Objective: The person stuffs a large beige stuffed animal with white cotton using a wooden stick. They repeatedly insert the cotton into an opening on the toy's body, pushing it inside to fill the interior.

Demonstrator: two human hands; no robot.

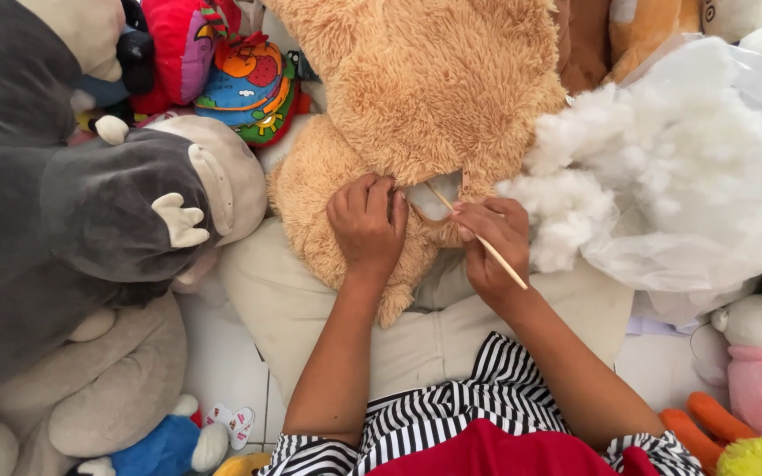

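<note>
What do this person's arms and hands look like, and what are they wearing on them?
Both arms are bare from the upper arm down, with no gloves, and no rings, watch or bracelets that I can make out. The left hand and right hand are uncovered. Short sleeves with black and white stripes end above the elbows, with a red cloth at the chest.

white tiled floor [222, 370], soft daylight, plush toys [72, 220] around

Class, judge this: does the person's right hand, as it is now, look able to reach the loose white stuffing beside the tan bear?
Probably yes. The right hand, holding a thin wooden stick, sits right beside the white stuffing, with nothing between them.
</note>
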